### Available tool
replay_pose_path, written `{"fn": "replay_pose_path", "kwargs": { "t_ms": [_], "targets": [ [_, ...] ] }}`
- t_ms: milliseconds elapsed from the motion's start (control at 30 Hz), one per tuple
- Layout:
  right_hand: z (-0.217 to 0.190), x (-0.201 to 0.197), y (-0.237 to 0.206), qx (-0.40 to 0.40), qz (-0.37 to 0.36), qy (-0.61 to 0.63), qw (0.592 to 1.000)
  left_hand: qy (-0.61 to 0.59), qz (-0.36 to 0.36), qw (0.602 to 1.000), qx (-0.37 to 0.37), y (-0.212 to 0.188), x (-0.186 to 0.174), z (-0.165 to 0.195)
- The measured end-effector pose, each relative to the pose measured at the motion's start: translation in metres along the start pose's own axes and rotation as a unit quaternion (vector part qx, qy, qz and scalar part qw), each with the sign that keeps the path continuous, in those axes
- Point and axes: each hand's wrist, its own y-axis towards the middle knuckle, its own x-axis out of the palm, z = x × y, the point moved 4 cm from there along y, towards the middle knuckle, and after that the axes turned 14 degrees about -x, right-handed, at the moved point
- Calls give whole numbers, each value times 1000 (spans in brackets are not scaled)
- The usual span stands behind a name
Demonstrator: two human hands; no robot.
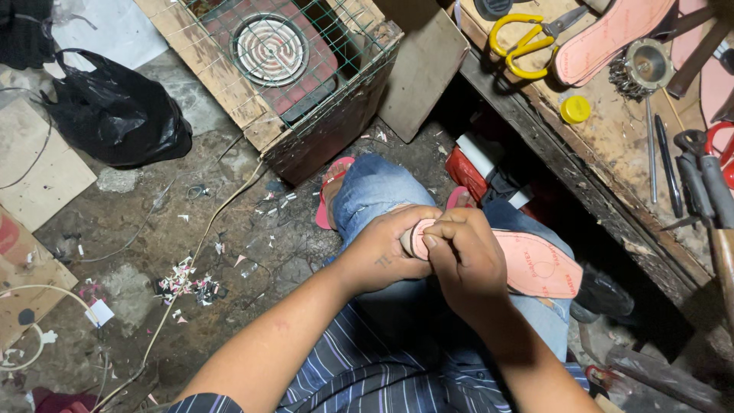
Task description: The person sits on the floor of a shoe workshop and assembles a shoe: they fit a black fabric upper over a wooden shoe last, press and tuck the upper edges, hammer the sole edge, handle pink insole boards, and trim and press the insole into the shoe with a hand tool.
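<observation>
A flat pink shoe sole lies across my lap, over my blue jeans. My left hand grips its near end from the left, fingers curled around the edge. My right hand pinches the same end from above, thumb and fingers pressed on the rim. The rest of the sole sticks out to the right, with printed marks on its face.
A wooden workbench on the right carries yellow-handled scissors, another pink sole, a yellow cap, a small metal cup and pliers. A wooden crate with an electric coil heater stands ahead. A black plastic bag lies left.
</observation>
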Motion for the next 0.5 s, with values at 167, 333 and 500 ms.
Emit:
{"fn": "replay_pose_path", "kwargs": {
  "t_ms": [167, 333, 500],
  "targets": [
    [1, 0, 4, -4, -4, -2, 1000, -1, -3, 1000, -12, 3, 0, -4],
    [1, 3, 5, -8, -6, -5, 1000, 10, -3, 1000, 5, 5, -3, -7],
    [0, 4, 8, -15, -4, -6, 1000, 6, -7, 1000, 9, 6, -4, -8]
  ]
}}
